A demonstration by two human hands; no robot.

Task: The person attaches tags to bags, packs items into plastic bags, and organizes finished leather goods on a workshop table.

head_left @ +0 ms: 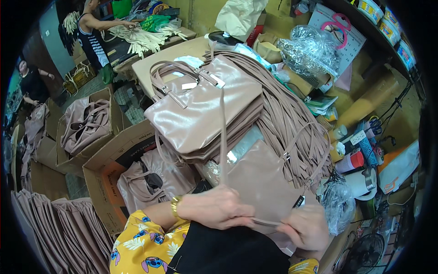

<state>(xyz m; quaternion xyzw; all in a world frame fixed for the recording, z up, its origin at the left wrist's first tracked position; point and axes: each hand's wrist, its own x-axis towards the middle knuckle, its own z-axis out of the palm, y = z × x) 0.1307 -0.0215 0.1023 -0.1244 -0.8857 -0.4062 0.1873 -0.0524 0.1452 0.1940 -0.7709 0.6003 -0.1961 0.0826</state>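
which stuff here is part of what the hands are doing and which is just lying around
In hand:
- left hand and right hand pinching a thin taupe faux-leather strap
- flat taupe faux-leather bag under them
- stack of finished glossy taupe handbags
- heap of loose taupe straps

Lying about:
- cardboard boxes of bags
- white tape roll
- crumpled clear plastic
- black fan
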